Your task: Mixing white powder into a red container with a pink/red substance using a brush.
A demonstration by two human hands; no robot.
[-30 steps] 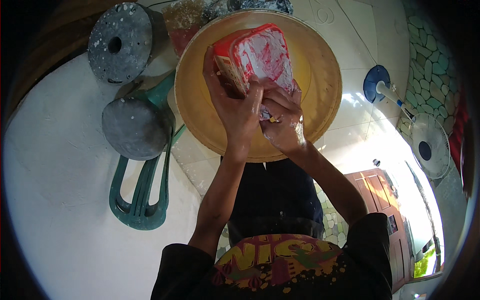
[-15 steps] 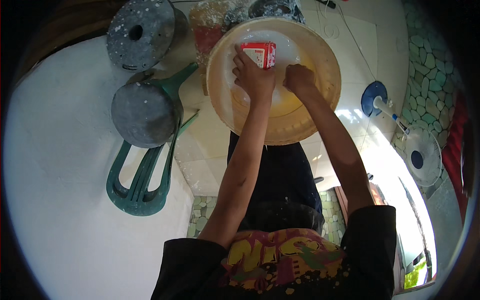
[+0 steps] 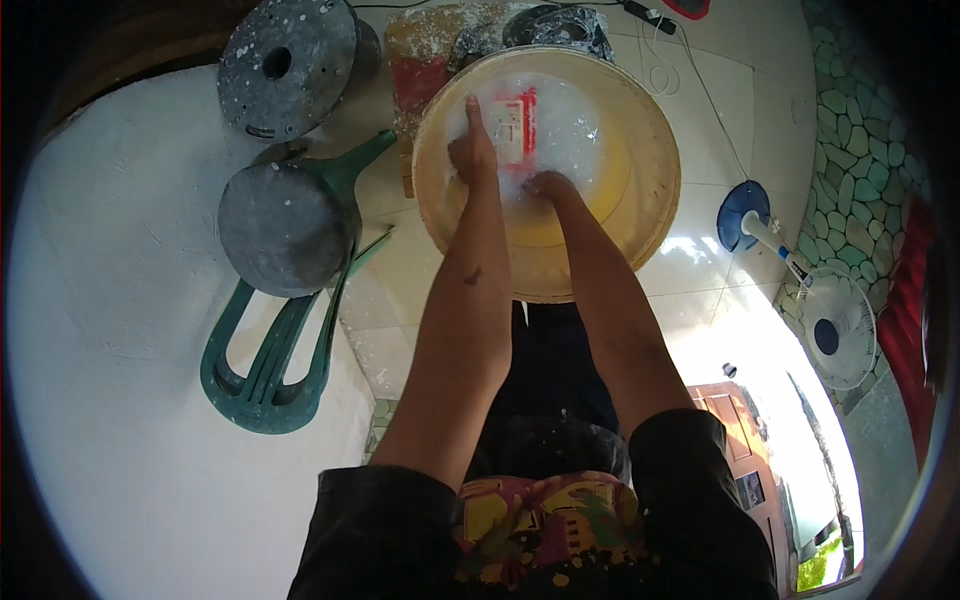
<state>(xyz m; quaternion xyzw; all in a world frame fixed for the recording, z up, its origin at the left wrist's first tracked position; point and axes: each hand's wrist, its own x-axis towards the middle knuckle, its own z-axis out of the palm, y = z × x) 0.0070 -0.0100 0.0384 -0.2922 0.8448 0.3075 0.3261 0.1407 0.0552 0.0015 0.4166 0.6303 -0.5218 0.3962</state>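
Observation:
A red and white box [image 3: 515, 130], smeared by motion, is in the white, milky contents [image 3: 570, 110] of a large round tan basin [image 3: 645, 235]. My left hand [image 3: 475, 148] is at the box's left side with one digit stretched away from me. Whether it touches the box I cannot tell. My right hand [image 3: 548, 187] is low over the basin, just below and right of the box. Its fingertips are blurred against the white surface, so its grip is hidden.
To the left, by a white wall [image 3: 110, 250], a green plastic chair [image 3: 265, 395] stands near dark round plastic pieces [image 3: 285, 228]. A standing fan [image 3: 835, 325] is at the right on the tiled floor. A power strip [image 3: 650, 16] with a cable lies beyond the basin.
My left hand has shifted left and off the box it was holding. The box has turned more upright in view. My right hand has opened out of its fist and moved left, toward the box.

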